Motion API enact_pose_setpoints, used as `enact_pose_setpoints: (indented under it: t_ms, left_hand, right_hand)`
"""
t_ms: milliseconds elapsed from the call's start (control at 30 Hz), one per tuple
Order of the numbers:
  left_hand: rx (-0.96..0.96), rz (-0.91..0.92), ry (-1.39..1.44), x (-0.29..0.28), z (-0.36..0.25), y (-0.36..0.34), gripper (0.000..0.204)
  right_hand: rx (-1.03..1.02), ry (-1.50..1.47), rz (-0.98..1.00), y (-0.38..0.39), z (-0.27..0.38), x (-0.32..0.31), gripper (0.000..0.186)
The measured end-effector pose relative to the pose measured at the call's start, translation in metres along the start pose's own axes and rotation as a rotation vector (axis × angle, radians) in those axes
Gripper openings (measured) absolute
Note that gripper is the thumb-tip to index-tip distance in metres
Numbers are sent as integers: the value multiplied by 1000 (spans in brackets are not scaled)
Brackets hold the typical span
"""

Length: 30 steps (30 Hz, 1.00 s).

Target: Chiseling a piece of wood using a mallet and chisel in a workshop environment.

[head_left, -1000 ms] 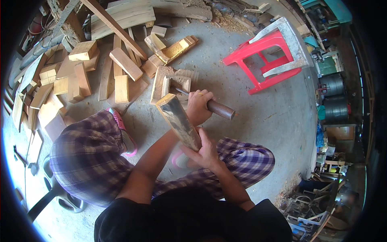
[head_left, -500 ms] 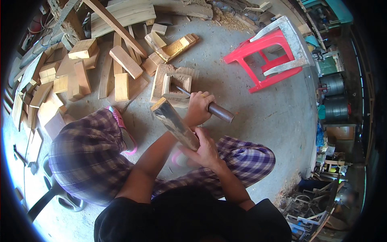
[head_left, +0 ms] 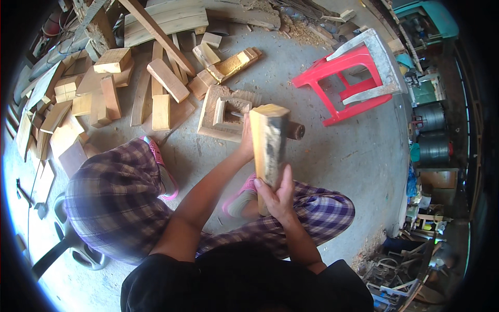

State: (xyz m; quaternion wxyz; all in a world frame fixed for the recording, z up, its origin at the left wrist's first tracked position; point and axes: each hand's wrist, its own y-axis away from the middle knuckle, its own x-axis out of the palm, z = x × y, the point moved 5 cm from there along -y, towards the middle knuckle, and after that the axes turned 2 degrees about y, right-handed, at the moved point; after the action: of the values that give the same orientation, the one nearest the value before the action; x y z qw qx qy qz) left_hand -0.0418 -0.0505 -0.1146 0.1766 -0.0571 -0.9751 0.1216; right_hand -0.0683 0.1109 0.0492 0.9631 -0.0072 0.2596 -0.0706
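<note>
My left hand (head_left: pixel 246 138) grips a chisel, largely hidden behind a raised wood piece; the dark round end of the chisel's handle (head_left: pixel 295 130) shows to its right. The chisel's thin blade (head_left: pixel 236 113) reaches into the hollow of a carved wooden block (head_left: pixel 208 119) on the floor. My right hand (head_left: pixel 278 197) is wrapped round a long squared timber piece (head_left: pixel 270 145), pale yellow on one face and blackened on another, held upright over the chisel handle.
Several loose offcuts and boards (head_left: pixel 112 61) lie at upper left on the concrete floor (head_left: pixel 343 161). A red plastic stool (head_left: pixel 332 109) with a pale U-shaped piece on it stands upper right. My crossed legs (head_left: pixel 114 203) are below. Tools and metal drums (head_left: pixel 434 145) line the right side.
My right hand has swung the timber piece rightward and turned it from slanting to upright, now in front of my left hand and the chisel. My left hand stays on the chisel.
</note>
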Motion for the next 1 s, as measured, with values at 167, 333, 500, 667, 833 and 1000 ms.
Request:
enact_pose_setpoints:
  t_ms: [167,333,500,667,833,1000]
  left_hand:
    - [159,-8,-199,6,-92,-3,36]
    - [-280,142,154,6,2,5,47]
    - [-274,180,65,29,-39,8,46]
    - [126,103,-22,17,-31,5,14]
    - [-352,91,767,20,30,13,27]
    - [-19,65,158,18,-21,3,30]
  right_hand:
    - [28,17,-62,-9,10,-14,48]
    - [23,107,47,-7,-5,-6,50]
    - [-36,33,-102,-5,1,-26,48]
    - [124,94,48,-15,-2,-9,47]
    - [58,69,17,-11,4,-5,45]
    - [174,213,45,-16,-1,-5,45]
